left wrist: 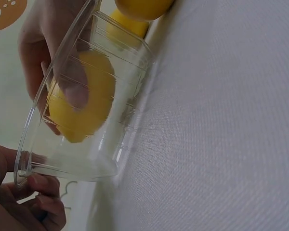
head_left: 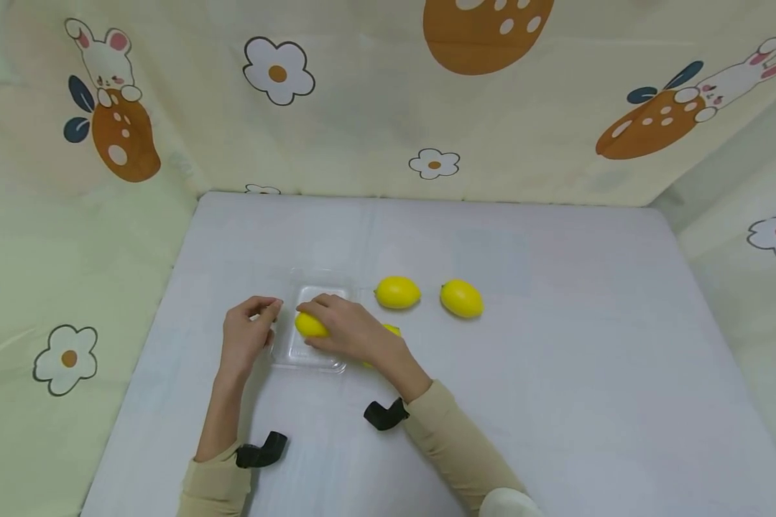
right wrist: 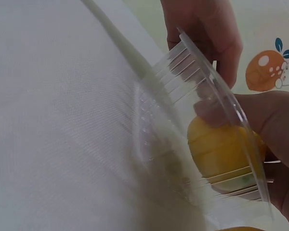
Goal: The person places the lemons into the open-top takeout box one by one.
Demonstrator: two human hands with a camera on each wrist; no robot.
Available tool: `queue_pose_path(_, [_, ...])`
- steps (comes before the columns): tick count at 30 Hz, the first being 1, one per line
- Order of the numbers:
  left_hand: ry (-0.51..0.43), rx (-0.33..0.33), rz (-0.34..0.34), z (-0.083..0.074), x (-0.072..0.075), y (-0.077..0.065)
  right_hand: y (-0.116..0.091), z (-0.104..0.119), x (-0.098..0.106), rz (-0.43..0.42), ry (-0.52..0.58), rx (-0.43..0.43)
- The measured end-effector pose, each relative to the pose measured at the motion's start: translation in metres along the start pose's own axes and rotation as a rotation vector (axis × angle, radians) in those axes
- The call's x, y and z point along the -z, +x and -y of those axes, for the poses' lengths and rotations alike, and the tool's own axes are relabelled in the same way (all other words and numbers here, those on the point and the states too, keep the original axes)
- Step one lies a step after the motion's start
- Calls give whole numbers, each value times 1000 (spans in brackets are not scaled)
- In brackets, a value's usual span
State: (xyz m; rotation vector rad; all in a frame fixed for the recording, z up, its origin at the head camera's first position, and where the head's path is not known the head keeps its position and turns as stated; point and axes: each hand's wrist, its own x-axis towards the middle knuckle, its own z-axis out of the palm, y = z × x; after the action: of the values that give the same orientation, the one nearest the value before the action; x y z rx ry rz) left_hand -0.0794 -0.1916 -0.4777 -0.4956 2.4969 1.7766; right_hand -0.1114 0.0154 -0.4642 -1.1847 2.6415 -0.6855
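A clear plastic container [head_left: 310,366] stands on the left part of the table. At its left side, my left hand [head_left: 246,337] pinches the rim between thumb and fingers, which shows best in the left wrist view. My right hand [head_left: 352,329] grips a yellow lemon [head_left: 310,326] and reaches into the container with it. Through the clear wall [left wrist: 62,171] in the left wrist view, the held lemon [left wrist: 98,96] sits inside, below the rim. Another lemon [head_left: 392,329] lies right of the container, mostly hidden under my right hand and wrist.
Two more lemons lie behind my right hand, one nearer [head_left: 397,293] and one farther right [head_left: 462,299]. A white cloth covers the table [head_left: 556,359]. Printed curtains [head_left: 362,129] rise at its back and sides. Black wrist mounts [head_left: 263,450] stick out from both sleeves.
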Motion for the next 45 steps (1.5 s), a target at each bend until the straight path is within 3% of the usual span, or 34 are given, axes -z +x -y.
queue_pose_path(7, [23, -11, -10, 0, 1, -3, 6, 3, -5, 41, -55, -2])
queue_pose_path(25, [17, 5, 8, 3, -2, -5, -3, 3, -9, 15, -94, 20])
queue_pose_path(36, [5, -14, 4, 1, -6, -2, -24, 5, 14, -115, -12, 86])
queue_pose_path(45, [14, -11, -3, -2, -5, -3, -51, 3, 35, -373, -20, 228])
